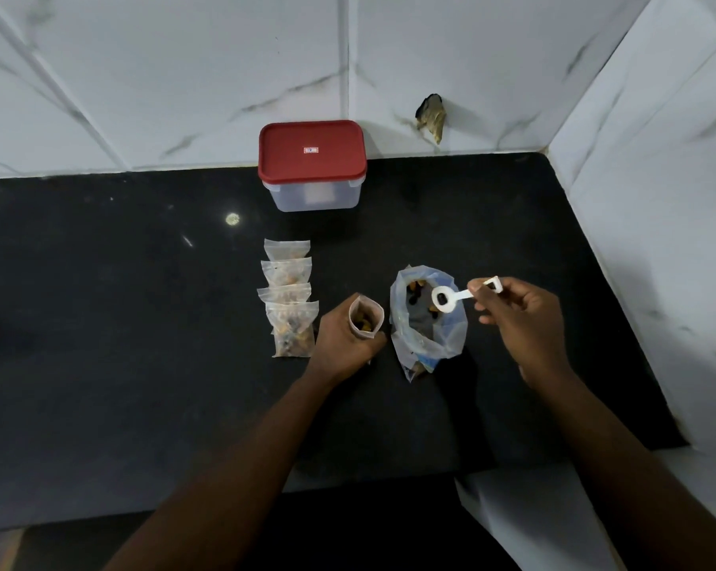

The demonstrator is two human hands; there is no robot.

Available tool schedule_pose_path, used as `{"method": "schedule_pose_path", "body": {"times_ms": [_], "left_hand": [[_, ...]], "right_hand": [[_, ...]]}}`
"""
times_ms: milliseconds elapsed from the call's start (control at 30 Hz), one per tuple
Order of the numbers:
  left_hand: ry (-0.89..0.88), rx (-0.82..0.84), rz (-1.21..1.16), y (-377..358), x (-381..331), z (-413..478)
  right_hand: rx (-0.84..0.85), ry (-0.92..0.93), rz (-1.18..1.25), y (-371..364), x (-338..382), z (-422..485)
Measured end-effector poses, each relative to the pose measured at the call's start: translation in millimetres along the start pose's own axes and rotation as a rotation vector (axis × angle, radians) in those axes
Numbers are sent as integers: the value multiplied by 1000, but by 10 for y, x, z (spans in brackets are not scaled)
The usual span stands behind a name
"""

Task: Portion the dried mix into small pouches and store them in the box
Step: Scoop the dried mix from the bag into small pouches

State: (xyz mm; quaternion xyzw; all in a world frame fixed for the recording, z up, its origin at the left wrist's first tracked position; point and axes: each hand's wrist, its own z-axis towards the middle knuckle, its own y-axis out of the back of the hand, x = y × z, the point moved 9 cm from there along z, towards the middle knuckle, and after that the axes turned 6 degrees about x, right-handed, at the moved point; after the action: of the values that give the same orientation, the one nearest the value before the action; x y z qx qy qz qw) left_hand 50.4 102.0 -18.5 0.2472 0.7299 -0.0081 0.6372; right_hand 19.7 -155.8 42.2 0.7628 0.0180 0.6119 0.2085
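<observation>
Pouch point(366, 319) part-filled, bag point(428, 337) open — box point(313, 193) lidded

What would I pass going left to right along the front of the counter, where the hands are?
Filled pouches → left hand gripping an open pouch → big bag of dried mix → right hand, which pinches the white scoop over that bag.

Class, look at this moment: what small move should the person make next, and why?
Probably dip the scoop into the bag for more mix. The right hand holds it just over the bag's open mouth, it looks nearly empty, and the pouch in the left hand is open, seemingly part full.
</observation>
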Motion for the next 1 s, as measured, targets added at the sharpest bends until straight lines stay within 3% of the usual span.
{"method": "schedule_pose_path", "body": {"times_ms": [100,333,500,733,867,1000], "left_hand": [[-24,34,28,-64,34,-21],[-14,55,54,-154,136,-50],[-19,61,49,-166,130,-30],[-33,56,70,-168,109,-35],[-52,49,127,-201,116,0],[-62,41,155,-230,135,24]], "right_hand": [[30,45,-162,-32,-79,83],[169,426,-469,-386,115,129],[287,448,-699,-542,14,116],[228,337,-386,-376,84,62],[195,370,-405,-353,101,151],[312,400,-450,-540,49,65]]}}
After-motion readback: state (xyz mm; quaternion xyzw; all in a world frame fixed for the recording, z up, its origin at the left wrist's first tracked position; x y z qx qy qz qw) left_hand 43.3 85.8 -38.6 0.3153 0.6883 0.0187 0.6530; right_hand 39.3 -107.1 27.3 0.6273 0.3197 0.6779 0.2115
